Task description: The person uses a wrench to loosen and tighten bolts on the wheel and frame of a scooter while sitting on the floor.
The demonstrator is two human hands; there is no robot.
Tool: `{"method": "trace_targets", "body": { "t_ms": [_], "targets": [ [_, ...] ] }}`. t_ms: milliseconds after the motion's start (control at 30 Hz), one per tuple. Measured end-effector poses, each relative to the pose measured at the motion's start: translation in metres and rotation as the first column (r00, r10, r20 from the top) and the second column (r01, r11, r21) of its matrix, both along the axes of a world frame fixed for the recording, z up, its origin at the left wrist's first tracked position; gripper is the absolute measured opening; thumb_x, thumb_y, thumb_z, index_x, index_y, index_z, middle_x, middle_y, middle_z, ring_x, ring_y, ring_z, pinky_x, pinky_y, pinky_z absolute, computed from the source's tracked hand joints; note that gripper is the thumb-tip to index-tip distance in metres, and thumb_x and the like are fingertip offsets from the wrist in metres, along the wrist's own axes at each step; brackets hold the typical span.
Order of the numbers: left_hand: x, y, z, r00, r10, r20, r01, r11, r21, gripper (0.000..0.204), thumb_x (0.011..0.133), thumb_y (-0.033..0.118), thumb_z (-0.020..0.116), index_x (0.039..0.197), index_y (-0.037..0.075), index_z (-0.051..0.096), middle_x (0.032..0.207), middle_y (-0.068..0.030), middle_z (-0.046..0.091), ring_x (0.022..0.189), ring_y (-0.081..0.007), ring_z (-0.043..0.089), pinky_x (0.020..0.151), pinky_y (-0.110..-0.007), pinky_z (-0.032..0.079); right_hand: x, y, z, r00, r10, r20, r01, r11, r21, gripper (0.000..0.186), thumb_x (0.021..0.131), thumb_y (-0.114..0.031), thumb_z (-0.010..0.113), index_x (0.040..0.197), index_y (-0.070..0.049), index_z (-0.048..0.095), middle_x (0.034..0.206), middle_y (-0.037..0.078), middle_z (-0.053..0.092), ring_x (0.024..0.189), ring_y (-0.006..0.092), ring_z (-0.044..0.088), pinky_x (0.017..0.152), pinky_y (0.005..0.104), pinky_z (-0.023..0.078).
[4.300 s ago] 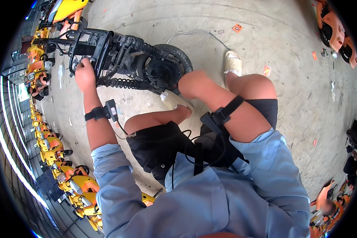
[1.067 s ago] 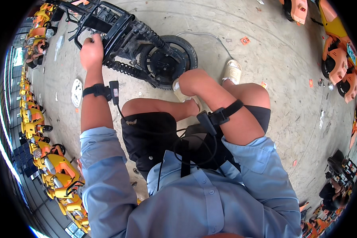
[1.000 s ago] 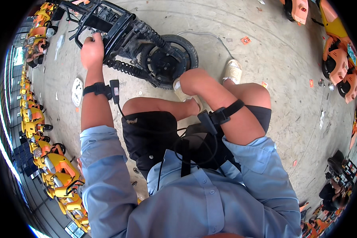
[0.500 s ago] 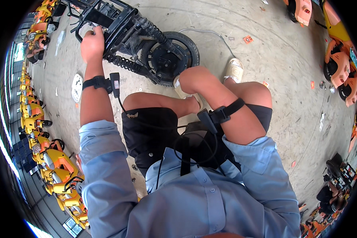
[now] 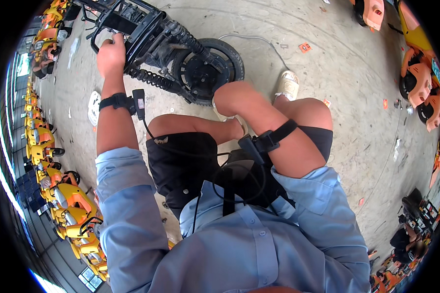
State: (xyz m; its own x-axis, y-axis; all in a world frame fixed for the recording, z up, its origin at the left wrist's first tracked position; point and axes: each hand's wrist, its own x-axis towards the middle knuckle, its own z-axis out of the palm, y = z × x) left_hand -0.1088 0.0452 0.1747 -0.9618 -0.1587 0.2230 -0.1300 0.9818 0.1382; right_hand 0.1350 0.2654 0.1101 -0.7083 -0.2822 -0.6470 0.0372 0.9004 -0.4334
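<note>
Scooter frame [image 5: 156, 44], black, is laid on its side on concrete floor [image 5: 337, 88], rear wheel [image 5: 208, 71] toward knees. Left hand [image 5: 111, 54] is clenched on a frame tube, prob. for steadying; right hand hidden behind leg, grip can't be told.

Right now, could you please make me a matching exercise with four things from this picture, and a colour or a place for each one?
Things:
1. wheel
2. left hand
3. sandal
4. parked scooters

Descriptions:
A. beige, on the concrete floor
B. orange and yellow, in a row on the left
C. black, at the end of the frame
D. on the black frame's bar

Pairs: 1-C, 2-D, 3-A, 4-B
</note>
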Motion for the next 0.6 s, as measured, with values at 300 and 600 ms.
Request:
{"method": "trace_targets", "body": {
  "t_ms": [300, 600],
  "targets": [
    [-0.012, -0.006, 0.001, 0.999, -0.027, 0.021, 0.027, 0.999, 0.021, 0.061, 0.086, 0.056, 0.044, 0.109, 0.008, 0.073, 0.118, -0.0201, 0.067, 0.113, -0.0370, 0.062, 0.095, -0.044, 0.048, 0.007, 0.001, -0.031, 0.999, 0.006, -0.050, -0.007, 1.000, -0.005, 0.025, 0.074, -0.007, 0.062, 0.095, -0.008, 0.077, 0.095, 0.013, 0.073, 0.091, 0.0300, 0.071, 0.074, 0.0383, 0.055],
    [-0.022, -0.006, 0.006, 0.999, -0.034, 0.004, 0.033, 0.999, 0.013, 0.064, 0.086, 0.058, 0.043, 0.114, 0.008, 0.072, 0.121, -0.0219, 0.065, 0.116, -0.0373, 0.061, 0.098, -0.044, 0.047, 0.018, 0.002, -0.022, 0.997, 0.015, -0.069, -0.018, 0.999, -0.030, 0.024, 0.075, -0.006, 0.061, 0.093, -0.007, 0.077, 0.093, 0.013, 0.073, 0.089, 0.0304, 0.071, 0.074, 0.0387, 0.055]
  ]
}}
